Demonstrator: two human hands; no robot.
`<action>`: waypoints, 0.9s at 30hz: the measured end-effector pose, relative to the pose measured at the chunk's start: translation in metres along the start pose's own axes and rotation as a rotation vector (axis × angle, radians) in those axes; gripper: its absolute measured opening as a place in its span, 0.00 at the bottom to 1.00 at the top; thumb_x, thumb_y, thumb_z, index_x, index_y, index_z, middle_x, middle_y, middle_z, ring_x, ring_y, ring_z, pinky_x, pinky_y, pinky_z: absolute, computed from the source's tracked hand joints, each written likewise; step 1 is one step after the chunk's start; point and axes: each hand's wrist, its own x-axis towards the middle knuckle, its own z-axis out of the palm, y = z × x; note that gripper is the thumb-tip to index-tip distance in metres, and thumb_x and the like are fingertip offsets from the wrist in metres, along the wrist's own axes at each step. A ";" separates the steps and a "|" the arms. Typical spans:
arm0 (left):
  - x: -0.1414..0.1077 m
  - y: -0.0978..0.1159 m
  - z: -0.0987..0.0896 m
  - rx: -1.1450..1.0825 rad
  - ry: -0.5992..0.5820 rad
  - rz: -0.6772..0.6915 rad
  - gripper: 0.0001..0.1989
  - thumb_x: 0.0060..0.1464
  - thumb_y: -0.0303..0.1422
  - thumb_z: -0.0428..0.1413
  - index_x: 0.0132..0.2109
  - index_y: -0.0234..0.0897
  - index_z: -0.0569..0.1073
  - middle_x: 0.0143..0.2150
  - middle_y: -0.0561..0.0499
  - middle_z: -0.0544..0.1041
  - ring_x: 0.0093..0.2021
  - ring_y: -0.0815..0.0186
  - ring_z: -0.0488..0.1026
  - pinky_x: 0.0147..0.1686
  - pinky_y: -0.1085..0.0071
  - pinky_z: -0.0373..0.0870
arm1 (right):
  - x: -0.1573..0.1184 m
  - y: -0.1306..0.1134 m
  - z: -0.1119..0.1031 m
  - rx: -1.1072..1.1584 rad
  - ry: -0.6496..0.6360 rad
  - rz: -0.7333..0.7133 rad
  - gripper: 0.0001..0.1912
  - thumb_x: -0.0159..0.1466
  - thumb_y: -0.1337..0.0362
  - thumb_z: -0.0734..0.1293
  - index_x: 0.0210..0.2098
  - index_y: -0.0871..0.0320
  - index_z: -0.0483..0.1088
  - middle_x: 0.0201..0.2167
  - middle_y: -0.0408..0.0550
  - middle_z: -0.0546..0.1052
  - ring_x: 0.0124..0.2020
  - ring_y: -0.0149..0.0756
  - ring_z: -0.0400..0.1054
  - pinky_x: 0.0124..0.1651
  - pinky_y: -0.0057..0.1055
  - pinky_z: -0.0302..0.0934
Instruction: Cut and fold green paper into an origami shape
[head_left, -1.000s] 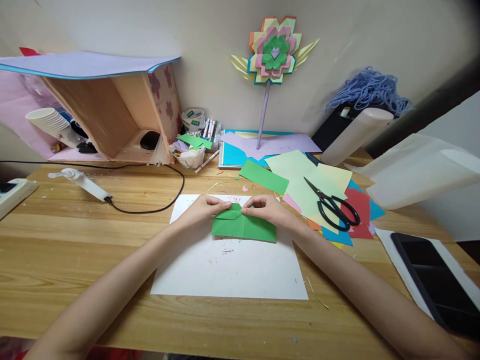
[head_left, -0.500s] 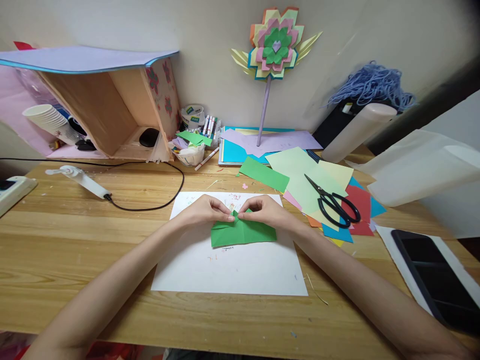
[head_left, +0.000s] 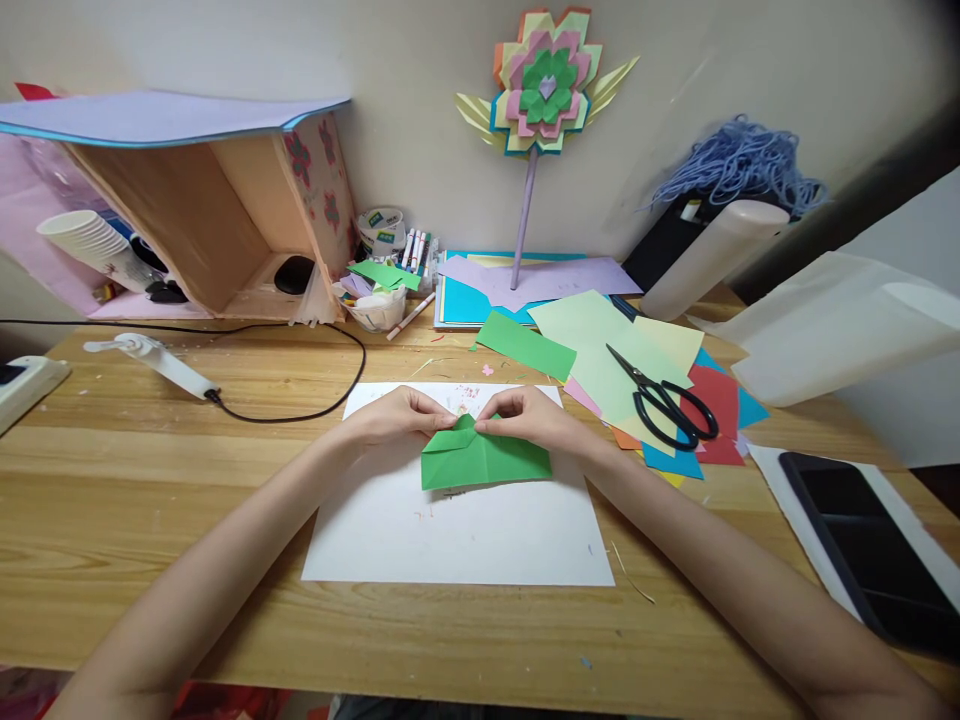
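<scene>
A creased piece of green paper is held between my two hands, just over a white sheet with small coloured marks. My left hand pinches its upper left edge, where a folded flap shows. With thumb and fingers closed, my right hand grips the upper edge right of the middle. A small green point sticks up between my thumbs. The fingers behind the paper are partly hidden.
Black-handled scissors lie on coloured papers to the right. A phone rests at the far right. A white glue gun with a black cord is on the left. A paper flower stands behind.
My left thumb has shifted slightly left and up along the paper's edge, baring more of the folded flap. My right hand keeps its pinch. The whole view has shifted a little.
</scene>
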 end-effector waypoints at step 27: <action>0.007 -0.008 0.011 0.044 0.073 0.035 0.15 0.44 0.43 0.59 0.32 0.34 0.77 0.27 0.51 0.75 0.26 0.71 0.66 0.28 0.74 0.59 | 0.001 0.004 0.000 -0.048 -0.030 -0.054 0.10 0.53 0.58 0.67 0.26 0.59 0.73 0.26 0.44 0.74 0.28 0.30 0.64 0.30 0.27 0.54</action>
